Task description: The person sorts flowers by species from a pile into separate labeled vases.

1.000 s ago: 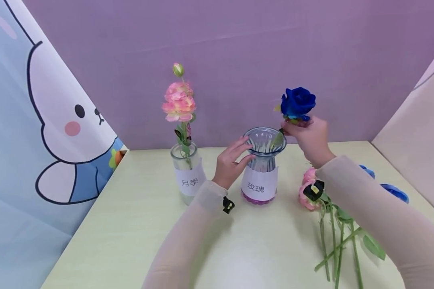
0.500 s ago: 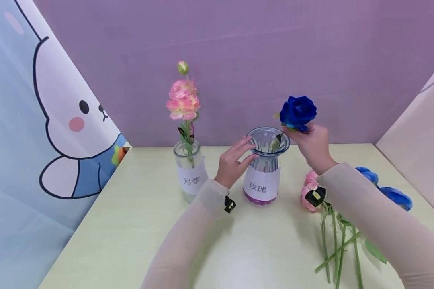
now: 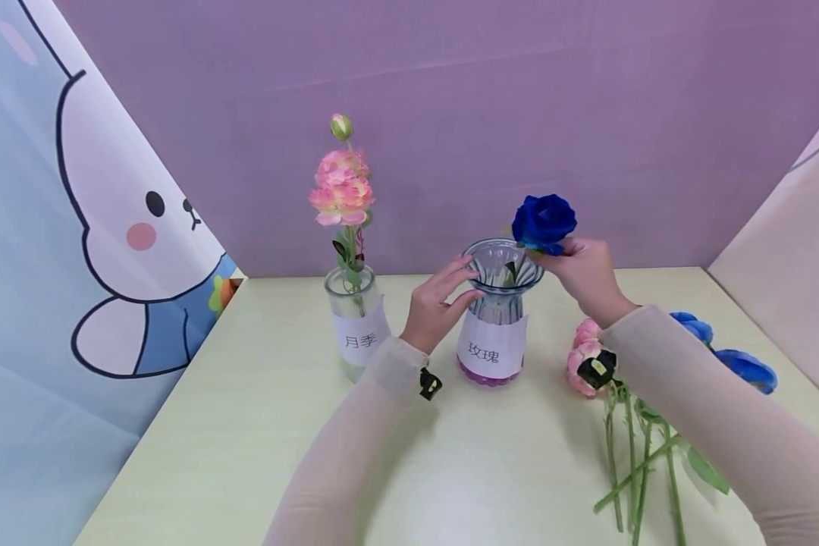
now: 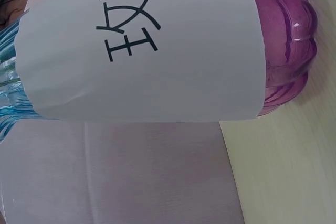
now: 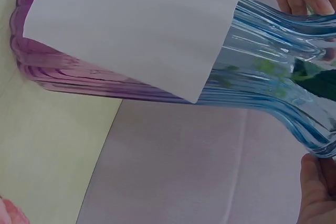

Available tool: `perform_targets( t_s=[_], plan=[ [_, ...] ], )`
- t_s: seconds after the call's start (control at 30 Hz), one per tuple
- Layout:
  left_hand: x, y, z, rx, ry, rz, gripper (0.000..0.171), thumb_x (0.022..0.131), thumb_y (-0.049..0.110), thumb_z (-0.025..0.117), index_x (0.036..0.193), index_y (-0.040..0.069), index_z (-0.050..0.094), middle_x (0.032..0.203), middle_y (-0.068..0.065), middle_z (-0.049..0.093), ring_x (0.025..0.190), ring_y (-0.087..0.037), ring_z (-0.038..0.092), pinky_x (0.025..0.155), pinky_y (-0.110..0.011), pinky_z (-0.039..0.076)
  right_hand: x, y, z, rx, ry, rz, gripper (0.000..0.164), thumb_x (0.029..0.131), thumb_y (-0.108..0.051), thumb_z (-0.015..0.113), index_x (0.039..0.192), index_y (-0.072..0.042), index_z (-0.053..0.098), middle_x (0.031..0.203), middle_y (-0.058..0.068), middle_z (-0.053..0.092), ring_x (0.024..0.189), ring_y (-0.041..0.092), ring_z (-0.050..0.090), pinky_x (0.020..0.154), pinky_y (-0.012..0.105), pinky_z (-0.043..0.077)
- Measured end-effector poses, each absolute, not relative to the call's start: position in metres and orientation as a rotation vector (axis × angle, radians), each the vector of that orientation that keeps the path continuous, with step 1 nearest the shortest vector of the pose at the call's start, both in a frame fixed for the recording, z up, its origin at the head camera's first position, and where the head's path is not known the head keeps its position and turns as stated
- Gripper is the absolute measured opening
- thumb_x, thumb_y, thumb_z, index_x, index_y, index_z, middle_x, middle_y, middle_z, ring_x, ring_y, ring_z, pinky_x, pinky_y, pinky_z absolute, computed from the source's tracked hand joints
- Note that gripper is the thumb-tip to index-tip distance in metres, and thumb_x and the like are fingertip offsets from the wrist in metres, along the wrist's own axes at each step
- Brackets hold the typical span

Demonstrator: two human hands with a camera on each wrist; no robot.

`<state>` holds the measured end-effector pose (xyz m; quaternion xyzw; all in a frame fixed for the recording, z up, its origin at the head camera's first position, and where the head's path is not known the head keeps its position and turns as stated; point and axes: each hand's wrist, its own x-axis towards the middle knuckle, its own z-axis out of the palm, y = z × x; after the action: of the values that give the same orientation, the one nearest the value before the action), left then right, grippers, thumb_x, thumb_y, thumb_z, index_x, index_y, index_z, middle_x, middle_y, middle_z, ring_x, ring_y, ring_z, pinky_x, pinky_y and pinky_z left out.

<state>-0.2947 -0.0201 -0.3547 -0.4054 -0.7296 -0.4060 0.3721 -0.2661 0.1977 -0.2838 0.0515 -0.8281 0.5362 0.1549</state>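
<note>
My right hand [image 3: 585, 274] pinches a blue rose [image 3: 544, 221] just under its bloom, above the right side of the vase's mouth. The rose's stem and a dark green leaf [image 5: 315, 77] are inside the glass vase [image 3: 497, 305], showing through its blue neck in the right wrist view. My left hand [image 3: 433, 307] holds the vase's flared rim from the left, fingers at the lip and thumb in front. A white paper label [image 4: 184, 51] with black characters wraps the vase above its purple base [image 4: 291, 40]. The vase stands upright.
To the left stands a clear glass vase [image 3: 351, 303] with pink flowers [image 3: 341, 189] and its own label. On the right of the table [image 3: 246, 455] lie pink flowers [image 3: 583, 364], blue roses [image 3: 744, 370] and several green stems, partly under my right sleeve. A purple backdrop [image 3: 416, 76] rises behind.
The blue rose has come down and a little left, with my right hand, so its stem sits deeper in the vase. My left hand has stayed at the rim.
</note>
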Motion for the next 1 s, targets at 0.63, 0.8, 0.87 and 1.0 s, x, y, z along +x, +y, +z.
perform_targets(
  t_s=[0.63,0.8,0.87,1.0],
  plan=[
    [-0.293,-0.02,-0.354,-1.04,-1.872,-1.055,0.028,0.078,0.004,0.077,0.103,-0.003,0.068,0.12,-0.022,0.063,0.116,-0.031,0.059,0.097,-0.023,0.046,-0.251,0.244,-0.286,0.164,-2.653,1.368,0.051,0.094,-0.042,0.058,0.122,0.001,0.062,0.12,0.015,0.064,0.099,0.008,0.058,0.095,0.043,0.047],
    [-0.292,-0.019,-0.353,-1.032,-1.886,-1.06,0.028,0.078,0.004,0.077,0.104,-0.003,0.068,0.12,-0.022,0.062,0.115,-0.032,0.059,0.097,-0.024,0.046,-0.246,0.277,-0.293,0.17,-2.804,1.297,0.05,0.096,-0.036,0.058,0.123,0.006,0.058,0.11,0.016,0.068,0.081,0.0,0.063,0.083,0.027,0.053],
    [-0.292,-0.019,-0.353,-1.027,-1.893,-1.066,0.028,0.078,0.004,0.077,0.104,-0.003,0.068,0.121,-0.022,0.062,0.115,-0.031,0.059,0.096,-0.024,0.046,-0.244,0.29,-0.297,0.15,-2.852,1.314,0.05,0.096,-0.033,0.058,0.124,0.009,0.056,0.107,0.015,0.069,0.077,0.0,0.064,0.075,0.02,0.055],
    [-0.291,-0.02,-0.353,-1.021,-1.899,-1.08,0.028,0.078,0.004,0.077,0.104,-0.003,0.068,0.121,-0.022,0.062,0.116,-0.032,0.058,0.096,-0.024,0.046,-0.238,0.315,-0.307,0.125,-2.913,1.303,0.053,0.097,-0.031,0.057,0.127,0.012,0.051,0.107,0.019,0.068,0.076,0.001,0.065,0.07,0.021,0.057]
  ],
)
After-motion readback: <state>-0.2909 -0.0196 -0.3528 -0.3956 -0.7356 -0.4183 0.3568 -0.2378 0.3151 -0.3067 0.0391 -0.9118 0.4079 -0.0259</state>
